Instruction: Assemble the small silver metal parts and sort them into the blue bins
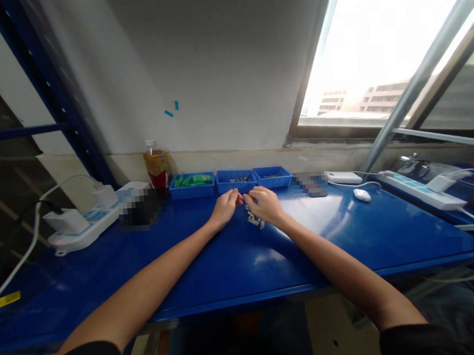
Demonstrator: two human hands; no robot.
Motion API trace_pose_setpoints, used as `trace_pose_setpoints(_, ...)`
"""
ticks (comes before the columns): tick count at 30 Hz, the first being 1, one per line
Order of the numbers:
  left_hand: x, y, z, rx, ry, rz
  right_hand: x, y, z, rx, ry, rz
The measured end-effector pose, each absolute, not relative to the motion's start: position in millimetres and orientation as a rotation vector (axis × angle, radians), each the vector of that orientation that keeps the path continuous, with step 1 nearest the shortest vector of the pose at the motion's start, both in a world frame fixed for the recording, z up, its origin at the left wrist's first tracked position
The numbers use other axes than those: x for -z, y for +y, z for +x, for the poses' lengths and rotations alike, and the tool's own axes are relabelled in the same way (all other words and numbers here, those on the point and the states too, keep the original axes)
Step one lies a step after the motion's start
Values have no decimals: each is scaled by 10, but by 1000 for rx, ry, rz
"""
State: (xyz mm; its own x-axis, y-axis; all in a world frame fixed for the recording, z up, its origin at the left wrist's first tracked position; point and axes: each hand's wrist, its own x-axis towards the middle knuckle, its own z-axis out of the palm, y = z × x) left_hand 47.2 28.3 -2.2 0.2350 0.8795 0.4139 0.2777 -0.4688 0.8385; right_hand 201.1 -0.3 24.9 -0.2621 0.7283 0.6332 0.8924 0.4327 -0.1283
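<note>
Left hand [224, 209] and right hand [265, 205] meeting on blue table [345, 235], fingertips pinched tight, contents too small to tell; metal parts [255, 221] beneath the right hand; blue trays [235, 188] just beyond, bottle [158, 169] far left

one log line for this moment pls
hands: left hand and right hand fingertips together | beside right: small metal parts | behind: three blue trays | surface: blue bench

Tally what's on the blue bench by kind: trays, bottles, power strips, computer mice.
Blue trays: 3
Bottle: 1
Power strips: 2
Mouse: 1
Total: 7
</note>
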Motion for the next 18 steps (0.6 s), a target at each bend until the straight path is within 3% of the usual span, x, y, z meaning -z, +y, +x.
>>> trace_pose_setpoints(6, 37, 254, 486, -1024, 1082, 2332, -617, 323, 2505, 335, -1642, -1835)
trace_pose_setpoints(10, 63, 223, 500, -778, 1173, 2555, -515, 286, 2812, 235, -1716, -2029)
trace_pose_setpoints(18, 25, 232, 504, -748, 1308, 2510, -249, 131, 2551, 25, -2047, -1679)
